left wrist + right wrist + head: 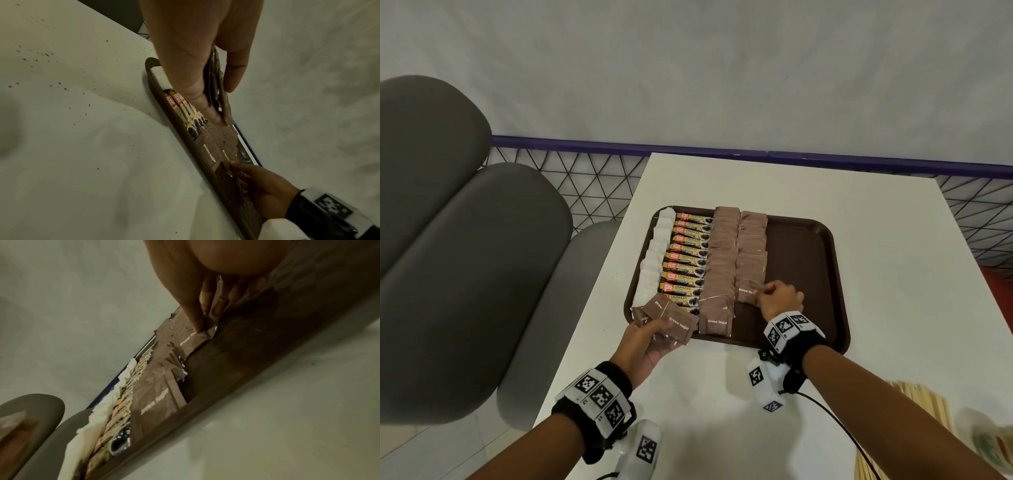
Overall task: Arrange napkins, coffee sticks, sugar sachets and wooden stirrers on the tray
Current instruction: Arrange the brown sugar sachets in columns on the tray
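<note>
A dark brown tray [804, 260] lies on the white table. From its left run a column of white napkins [654, 253], a column of coffee sticks [686, 260] and two columns of brown sugar sachets [722, 253]. My left hand [645, 342] holds a fanned bunch of brown sugar sachets [671, 320] over the tray's near left corner; in the left wrist view they sit between thumb and fingers [216, 91]. My right hand [777, 299] pinches the right edge of the nearest sachet [746, 291] of the second column, which lies on the tray [197, 337].
Wooden stirrers [924, 411] lie at the table's near right edge, partly cut off. Grey padded seats [465, 257] stand left of the table. A wire mesh fence with a blue rail [619, 145] runs behind. The tray's right half is bare.
</note>
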